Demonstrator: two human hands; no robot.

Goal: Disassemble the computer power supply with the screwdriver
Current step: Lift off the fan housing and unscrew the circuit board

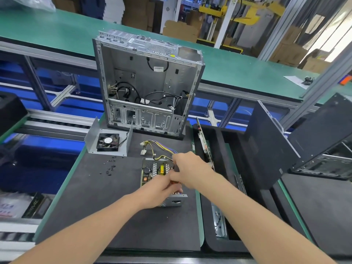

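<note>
Open power supply (152,169) flat on the black mat (91,206) of the green-edged desk (62,187), lid off, circuit board and coils bare, directly under both hands.

Left hand (162,189) lying on the near half of the unit, fingers curled over its near right edge, just above the grey metal end wall. Right hand (187,164) reaching in from the right and meeting the left hand over the board, fingers bent down around something dark and slim. Too hidden to tell whether a screwdriver, and the grip itself not clear.

Wire bundle (162,149) of yellow, black and purple leads emerging from under the right hand, arcing away and leftward, ending in white connectors (142,148) just beyond the unit.

Left of the left hand and a little farther off, loose black screws (111,166) scattered on the mat. Beyond those, a black cooling fan (108,142) lying inside a bent grey metal cover (90,140).

Well beyond both hands, an opened computer case (141,82) standing upright at the far edge of the mat, black cables hanging loose inside.

Just right of the right hand, a circuit card (203,143) standing on edge. Farther right, a black side panel (266,149) leaning tilted.
</note>
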